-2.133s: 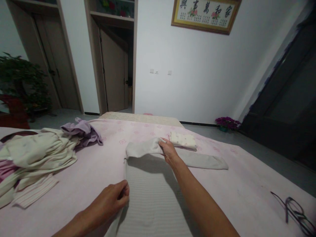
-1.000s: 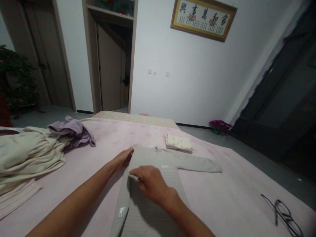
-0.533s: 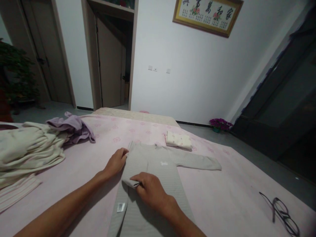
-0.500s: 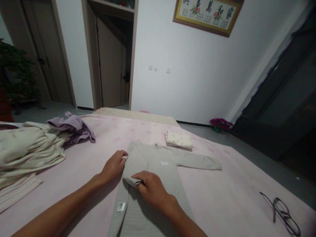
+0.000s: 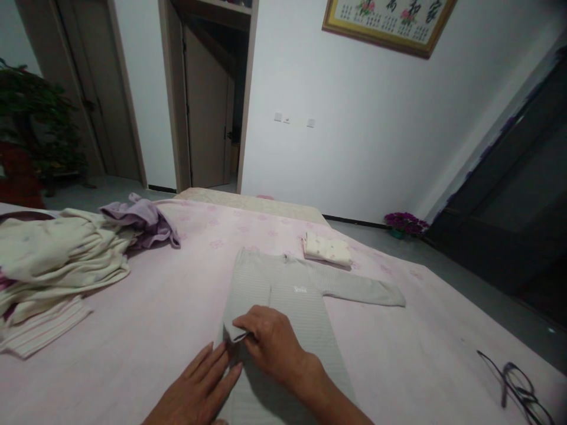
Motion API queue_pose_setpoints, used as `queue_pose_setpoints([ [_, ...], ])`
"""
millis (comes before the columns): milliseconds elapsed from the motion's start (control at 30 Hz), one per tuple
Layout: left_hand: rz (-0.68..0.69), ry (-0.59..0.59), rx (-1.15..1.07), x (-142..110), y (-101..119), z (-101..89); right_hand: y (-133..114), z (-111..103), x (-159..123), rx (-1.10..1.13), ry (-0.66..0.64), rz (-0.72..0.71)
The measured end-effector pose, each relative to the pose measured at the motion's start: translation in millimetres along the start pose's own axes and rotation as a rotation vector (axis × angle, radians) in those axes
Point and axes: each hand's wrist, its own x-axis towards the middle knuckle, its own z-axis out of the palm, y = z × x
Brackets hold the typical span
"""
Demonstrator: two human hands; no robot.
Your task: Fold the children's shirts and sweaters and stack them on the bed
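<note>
A pale grey striped long-sleeved garment (image 5: 283, 307) lies flat on a pink flowered bedspread (image 5: 133, 354), with a small white logo on its chest. Its near part is hidden under my hands. One sleeve stretches out to the right (image 5: 363, 292). My right hand (image 5: 270, 336) sits on a folded edge of the garment, gripping that fold between thumb and fingers. My left hand (image 5: 195, 389) lies just below, fingers spread, against the garment's left edge and holding nothing.
A heap of cream clothing (image 5: 57, 260) and a lilac garment (image 5: 142, 221) lie to the left. A folded floral cloth (image 5: 326, 248) sits beyond the sleeve. Black-framed glasses (image 5: 514, 383) rest at the right, near the bed's edge above a grey floor.
My left hand has come off the garment's upper left edge and moved down towards me, its fingers spread. My right hand stays on the fold. The view has shifted slightly.
</note>
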Motion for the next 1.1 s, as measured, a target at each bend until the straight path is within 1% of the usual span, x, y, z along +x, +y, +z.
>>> queue_pose_setpoints([
  [67,-0.004,-0.010,-0.015,2,3,0.3,-2,2,-3,-0.045,-0.016,-0.017],
  [133,-0.015,0.008,-0.064,5,9,-10.3,-1,2,-6,-0.049,0.036,-0.012],
  [200,-0.096,0.075,-0.151,10,15,-30.7,2,0,-6,-0.035,0.105,0.002],
  [267,-0.224,0.200,-0.249,23,12,-56.5,4,-1,-6,-0.026,0.126,0.008],
  [300,-0.262,0.272,-0.292,33,7,-69.6,4,-1,-5,-0.026,0.115,0.009],
  [367,-0.275,0.403,-0.360,58,-10,-91.9,3,2,-5,-0.035,0.075,0.006],
  [400,-0.288,0.445,-0.414,74,-21,-100.2,1,4,-4,-0.042,0.055,0.002],
  [467,-0.345,0.487,-0.587,105,-42,-110.1,-2,9,-5,-0.054,0.036,-0.002],
  [533,-0.386,0.467,-0.682,135,-58,-112.7,-3,14,-7,-0.056,0.043,0.008],
  [600,-0.396,0.429,-0.698,160,-69,-111.7,-4,19,-9,-0.059,0.057,0.022],
  [700,-0.376,0.410,-0.642,187,-80,-110.1,-5,26,-12,-0.079,0.056,0.014],
  [767,-0.363,0.414,-0.564,201,-89,-110.1,-6,31,-13,-0.099,0.039,0.001],
  [867,-0.380,0.409,-0.410,217,-106,-108.3,-9,36,-14,-0.145,-0.001,-0.004],
  [933,-0.394,0.412,-0.291,223,-115,-104.5,-10,37,-15,-0.176,-0.022,-0.009],
  [1000,-0.387,0.419,-0.169,225,-121,-99.2,-11,39,-16,-0.193,-0.034,-0.019],
  [1100,-0.354,0.420,-0.003,223,-123,-91.8,-11,41,-17,-0.207,-0.039,-0.038],
])
